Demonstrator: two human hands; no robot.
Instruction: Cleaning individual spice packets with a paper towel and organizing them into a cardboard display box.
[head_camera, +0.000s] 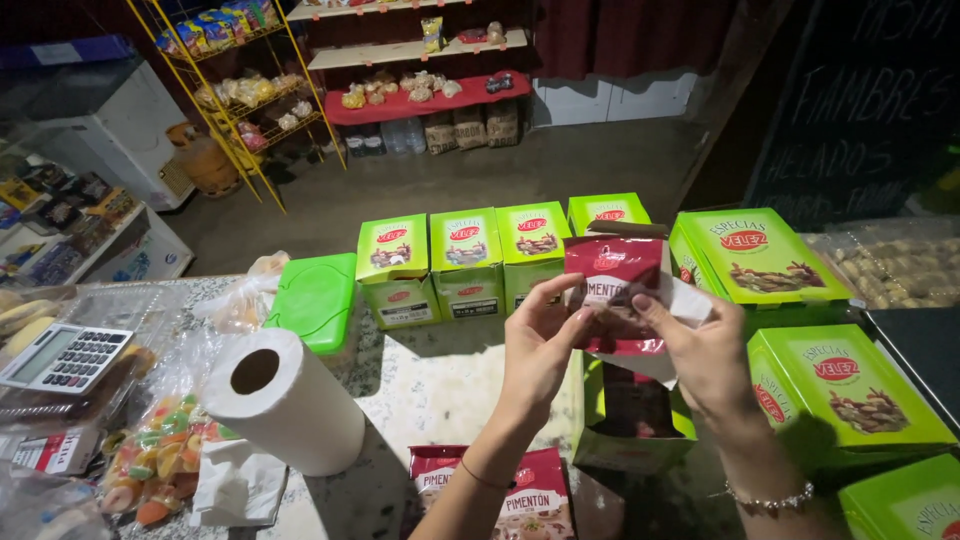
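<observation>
Both of my hands hold up a dark red spice packet (612, 272) with a white strip hanging from it, above an opened green box (628, 420). My left hand (540, 340) pinches the packet's left edge. My right hand (700, 355) grips its right side and the white strip. Another red spice packet (535, 495) lies flat on the stone counter (430, 385) under my left forearm. A row of small green boxes (468, 262) stands behind the packet.
A paper towel roll (285, 400) lies at the left, beside a bag of coloured sweets (155, 465) and a calculator (65, 357). A green lidded container (318, 298) sits behind it. Larger green boxes (845, 385) are stacked at the right. Snack shelves stand across the floor.
</observation>
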